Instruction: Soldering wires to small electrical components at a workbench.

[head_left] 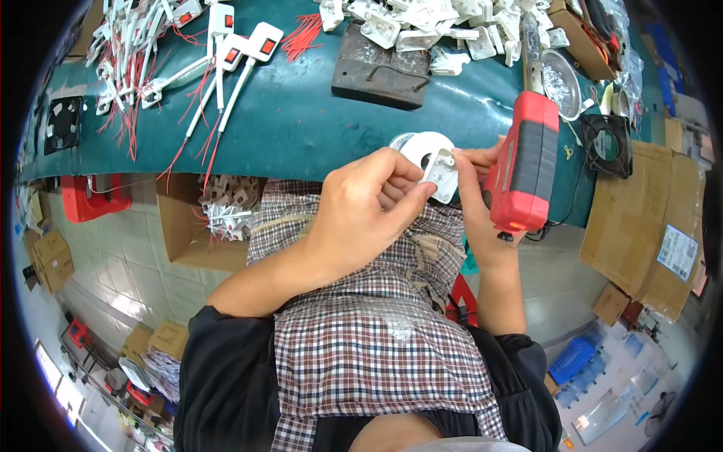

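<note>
At centre frame, just below the green desk (301, 128) edge, the left hand (369, 203) and right hand (474, 188) both pinched a small white plastic switch housing (440, 175), beside a red power tool (526, 162)

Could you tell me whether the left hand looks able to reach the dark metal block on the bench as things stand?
Probably not freely: the left hand is pinching the small white plastic part, though bare green bench lies between it and the dark metal block.
</note>
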`<state>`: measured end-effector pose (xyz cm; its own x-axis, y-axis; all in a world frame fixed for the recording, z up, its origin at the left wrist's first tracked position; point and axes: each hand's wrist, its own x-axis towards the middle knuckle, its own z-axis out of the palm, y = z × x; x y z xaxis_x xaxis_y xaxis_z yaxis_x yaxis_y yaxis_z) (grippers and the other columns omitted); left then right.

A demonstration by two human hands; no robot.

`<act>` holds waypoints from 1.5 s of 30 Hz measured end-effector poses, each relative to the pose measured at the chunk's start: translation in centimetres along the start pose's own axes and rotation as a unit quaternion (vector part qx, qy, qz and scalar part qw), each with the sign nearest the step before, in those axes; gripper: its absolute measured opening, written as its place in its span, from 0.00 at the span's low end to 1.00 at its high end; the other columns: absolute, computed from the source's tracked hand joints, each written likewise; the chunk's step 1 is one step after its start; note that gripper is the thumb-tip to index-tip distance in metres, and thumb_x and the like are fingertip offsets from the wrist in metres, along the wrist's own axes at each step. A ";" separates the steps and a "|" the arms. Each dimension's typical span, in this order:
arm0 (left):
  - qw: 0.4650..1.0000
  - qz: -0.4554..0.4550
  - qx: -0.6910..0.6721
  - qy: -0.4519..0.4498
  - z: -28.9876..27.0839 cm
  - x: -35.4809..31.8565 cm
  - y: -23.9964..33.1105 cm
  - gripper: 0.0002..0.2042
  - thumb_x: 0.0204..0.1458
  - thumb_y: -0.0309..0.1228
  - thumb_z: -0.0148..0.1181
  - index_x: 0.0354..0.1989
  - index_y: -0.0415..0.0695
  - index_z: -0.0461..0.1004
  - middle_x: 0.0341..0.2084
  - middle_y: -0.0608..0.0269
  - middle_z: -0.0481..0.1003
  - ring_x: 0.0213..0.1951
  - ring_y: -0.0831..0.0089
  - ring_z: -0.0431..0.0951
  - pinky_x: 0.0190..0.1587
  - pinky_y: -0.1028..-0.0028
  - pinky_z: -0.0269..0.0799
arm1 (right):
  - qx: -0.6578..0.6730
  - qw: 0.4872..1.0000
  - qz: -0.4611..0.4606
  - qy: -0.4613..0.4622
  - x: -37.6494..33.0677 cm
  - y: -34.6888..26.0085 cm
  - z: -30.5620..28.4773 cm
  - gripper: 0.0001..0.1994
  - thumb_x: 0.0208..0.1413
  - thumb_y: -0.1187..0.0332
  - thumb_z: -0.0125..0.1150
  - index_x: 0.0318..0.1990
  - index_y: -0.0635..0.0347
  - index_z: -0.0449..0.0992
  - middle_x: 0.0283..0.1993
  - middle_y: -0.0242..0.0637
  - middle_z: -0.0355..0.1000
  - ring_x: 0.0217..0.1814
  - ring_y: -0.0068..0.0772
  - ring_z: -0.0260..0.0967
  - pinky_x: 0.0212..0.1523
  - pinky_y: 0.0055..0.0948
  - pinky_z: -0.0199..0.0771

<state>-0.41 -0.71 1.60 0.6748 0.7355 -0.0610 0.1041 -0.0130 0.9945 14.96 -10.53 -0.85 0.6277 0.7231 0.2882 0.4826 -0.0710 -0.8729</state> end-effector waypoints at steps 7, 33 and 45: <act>0.996 -0.050 0.073 0.027 -0.7 0.2 -0.2 0.11 0.51 0.25 0.72 0.37 0.37 0.74 0.22 0.70 0.73 0.22 0.87 0.70 0.24 0.84 0.66 | -0.064 0.996 -0.068 -0.015 0.9 -0.2 0.3 0.30 0.45 0.78 0.77 0.54 0.66 0.65 0.40 0.40 0.72 0.38 0.33 0.78 0.37 0.28 0.77; 0.970 0.023 0.008 0.242 -17.7 7.1 -1.7 0.24 0.58 0.22 0.46 0.65 0.39 0.60 0.38 0.62 0.70 0.31 0.81 0.70 0.25 0.82 0.65 | -0.003 1.000 0.016 -0.013 -1.0 -2.9 -3.4 0.24 0.57 0.86 0.61 0.59 0.64 0.61 0.45 0.39 0.72 0.45 0.29 0.76 0.44 0.26 0.76; 0.998 0.055 0.011 0.005 -4.6 2.1 1.8 0.24 0.53 0.16 0.50 0.61 0.38 0.62 0.49 0.59 0.70 0.26 0.83 0.67 0.28 0.80 0.63 | 0.185 0.982 0.035 -0.021 1.2 -7.5 -0.3 0.26 0.55 0.91 0.58 0.59 0.63 0.59 0.47 0.36 0.63 0.46 0.36 0.78 0.49 0.34 0.81</act>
<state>-2.16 3.86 3.67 0.6755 0.7356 0.0501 0.0458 -0.1098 0.9929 12.29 -9.35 6.16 0.6224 0.7529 0.2136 0.1805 0.1275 -0.9753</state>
